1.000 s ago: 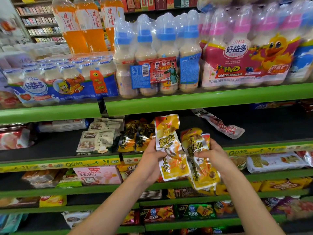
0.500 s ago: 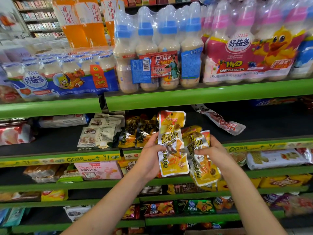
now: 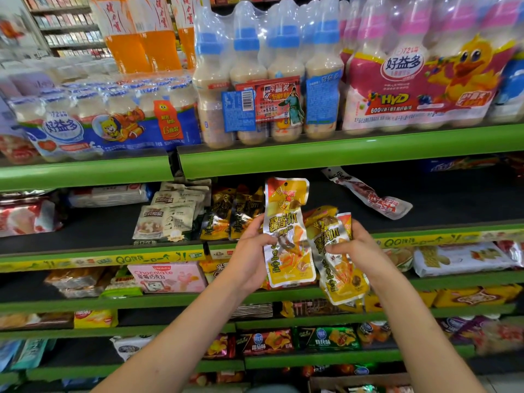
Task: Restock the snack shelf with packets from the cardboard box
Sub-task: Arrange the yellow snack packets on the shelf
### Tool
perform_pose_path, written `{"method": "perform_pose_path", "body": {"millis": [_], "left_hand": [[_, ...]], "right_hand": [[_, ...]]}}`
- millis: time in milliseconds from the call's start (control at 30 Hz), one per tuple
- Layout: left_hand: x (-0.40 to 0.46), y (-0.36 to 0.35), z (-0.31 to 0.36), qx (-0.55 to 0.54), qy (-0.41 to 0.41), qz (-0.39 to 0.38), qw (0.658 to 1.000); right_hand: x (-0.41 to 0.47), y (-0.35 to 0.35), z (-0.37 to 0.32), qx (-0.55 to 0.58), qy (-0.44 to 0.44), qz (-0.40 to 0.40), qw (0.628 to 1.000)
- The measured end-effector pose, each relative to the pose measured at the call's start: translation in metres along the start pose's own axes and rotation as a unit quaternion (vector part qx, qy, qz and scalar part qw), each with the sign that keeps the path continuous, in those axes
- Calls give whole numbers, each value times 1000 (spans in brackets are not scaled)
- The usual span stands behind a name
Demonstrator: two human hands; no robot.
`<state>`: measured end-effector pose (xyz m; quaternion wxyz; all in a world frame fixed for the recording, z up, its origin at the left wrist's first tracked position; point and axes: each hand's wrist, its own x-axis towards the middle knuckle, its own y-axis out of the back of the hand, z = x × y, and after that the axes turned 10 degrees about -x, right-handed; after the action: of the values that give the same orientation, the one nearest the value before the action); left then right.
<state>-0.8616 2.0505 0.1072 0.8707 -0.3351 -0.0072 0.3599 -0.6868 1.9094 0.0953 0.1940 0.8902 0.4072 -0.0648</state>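
Note:
My left hand (image 3: 251,258) grips one yellow snack packet (image 3: 286,228) upright in front of the second shelf (image 3: 99,258). My right hand (image 3: 358,251) holds a bunch of the same yellow packets (image 3: 337,268), tilted and crumpled, just right of the first. Matching dark-and-yellow packets (image 3: 232,214) stand on that shelf behind my left hand. A corner of the cardboard box (image 3: 360,382) shows at the bottom edge.
Beige nut packets (image 3: 167,219) lie left of the yellow ones. A red-and-clear packet (image 3: 371,195) lies on the dark shelf to the right, with bare shelf around it. Bottle multipacks (image 3: 272,80) fill the top shelf. Lower shelves hold more snacks.
Both hands have risen slightly with their packets toward the second shelf. The left hand's packet now stands higher, its top near the shelf edge above.

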Motion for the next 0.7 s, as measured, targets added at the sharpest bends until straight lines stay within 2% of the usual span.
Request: {"method": "perform_pose_path", "body": {"millis": [367, 500, 567, 633, 700], "left_hand": [[3, 3, -2, -35, 3, 11, 999], [10, 9, -1, -14, 24, 22, 999], [6, 12, -3, -118, 46, -98, 987], [-1, 10, -5, -232, 29, -227, 945], [-1, 10, -8, -289, 39, -240, 926]], "right_hand": [[-1, 0, 3, -7, 1, 0, 1000], [0, 1, 6, -7, 5, 2, 1000], [1, 1, 7, -6, 4, 3, 1000], [2, 1, 9, -10, 3, 4, 1000], [3, 1, 9, -13, 5, 3, 1000]]}}
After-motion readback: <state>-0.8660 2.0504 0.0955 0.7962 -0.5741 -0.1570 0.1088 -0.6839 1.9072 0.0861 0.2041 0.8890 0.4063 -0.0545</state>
